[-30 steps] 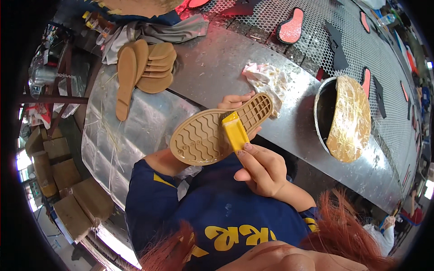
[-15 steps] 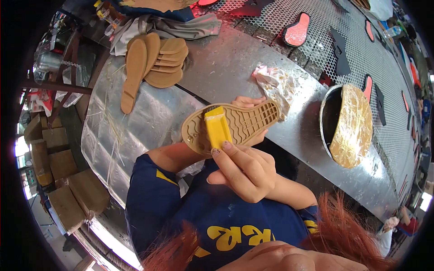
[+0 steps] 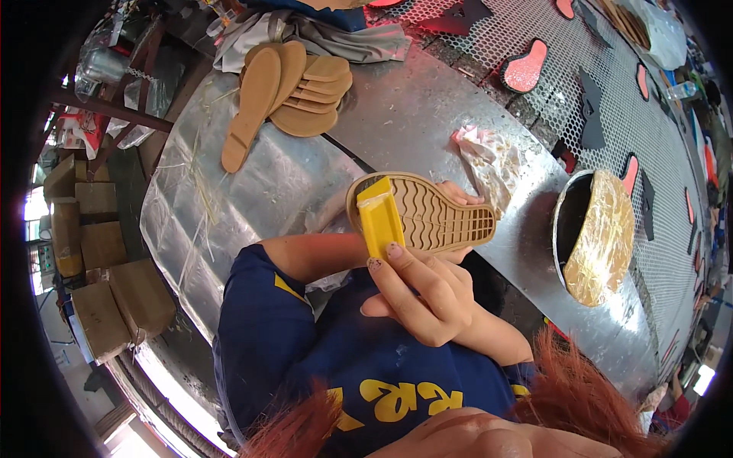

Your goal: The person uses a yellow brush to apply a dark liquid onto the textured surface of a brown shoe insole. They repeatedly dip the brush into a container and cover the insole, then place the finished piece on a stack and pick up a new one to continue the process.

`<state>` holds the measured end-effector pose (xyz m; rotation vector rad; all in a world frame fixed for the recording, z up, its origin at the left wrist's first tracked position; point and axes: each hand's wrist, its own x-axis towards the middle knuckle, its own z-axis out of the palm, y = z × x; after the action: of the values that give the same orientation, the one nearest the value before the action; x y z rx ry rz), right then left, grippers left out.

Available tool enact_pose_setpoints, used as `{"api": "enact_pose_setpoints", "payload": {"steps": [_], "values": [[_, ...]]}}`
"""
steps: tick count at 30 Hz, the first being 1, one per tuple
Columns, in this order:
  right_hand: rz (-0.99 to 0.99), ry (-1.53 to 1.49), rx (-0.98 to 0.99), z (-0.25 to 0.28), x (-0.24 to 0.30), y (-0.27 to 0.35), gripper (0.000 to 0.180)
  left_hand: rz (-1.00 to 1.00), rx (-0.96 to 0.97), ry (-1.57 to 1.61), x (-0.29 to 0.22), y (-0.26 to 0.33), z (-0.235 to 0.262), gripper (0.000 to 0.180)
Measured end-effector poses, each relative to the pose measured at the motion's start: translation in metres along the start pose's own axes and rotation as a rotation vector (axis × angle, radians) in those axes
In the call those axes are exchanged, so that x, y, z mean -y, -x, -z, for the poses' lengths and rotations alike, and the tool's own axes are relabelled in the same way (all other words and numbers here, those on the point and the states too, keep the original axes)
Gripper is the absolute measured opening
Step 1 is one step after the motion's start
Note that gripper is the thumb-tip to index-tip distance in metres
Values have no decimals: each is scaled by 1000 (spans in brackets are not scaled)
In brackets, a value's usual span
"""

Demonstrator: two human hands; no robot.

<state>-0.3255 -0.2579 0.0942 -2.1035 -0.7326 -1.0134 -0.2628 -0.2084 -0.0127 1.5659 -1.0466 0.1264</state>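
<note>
A tan shoe sole [image 3: 427, 210] is held up before my chest, its wavy and gridded tread facing me. My left hand [image 3: 456, 193] grips it from behind near the narrower heel end; only some fingers show past its edges. Between the fingertips of my right hand [image 3: 427, 294] is a flat yellow plastic tool [image 3: 380, 221]. Its far end overlaps the wide toe part of the sole. Whether that end touches the tread I cannot tell.
Several tan soles [image 3: 256, 107] lie stacked on the plastic-covered table [image 3: 179, 183] at the far left. A crumpled stained cloth [image 3: 492, 164] and a round pot [image 3: 565, 221] with a tape-covered lid [image 3: 599, 240] sit to the right. Beyond runs a mesh conveyor [image 3: 565, 84] carrying pink-topped sole pieces [image 3: 525, 65].
The sole has tilted, its heel end dropping and swinging toward me. The yellow tool now lies closer to the toe edge. The whole view has shifted slightly.
</note>
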Motion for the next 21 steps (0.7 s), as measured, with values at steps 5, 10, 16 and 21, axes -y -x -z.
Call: {"api": "enact_pose_setpoints", "payload": {"steps": [5, 10, 16, 21], "values": [[11, -18, 53, 2, -3, 0, 37, 64, 6, 181, -1, 4, -2, 33], [10, -49, 131, 11, -8, -1, 32, 236, 49, 598, -2, 10, -2, 38], [-103, -290, 50, 27, -13, 12, 29, 605, 106, 1395, 6, 24, 11, 45], [-263, 72, -161, 59, -24, 25, 23, 517, 253, 804, -4, 1, 21, 69]]}}
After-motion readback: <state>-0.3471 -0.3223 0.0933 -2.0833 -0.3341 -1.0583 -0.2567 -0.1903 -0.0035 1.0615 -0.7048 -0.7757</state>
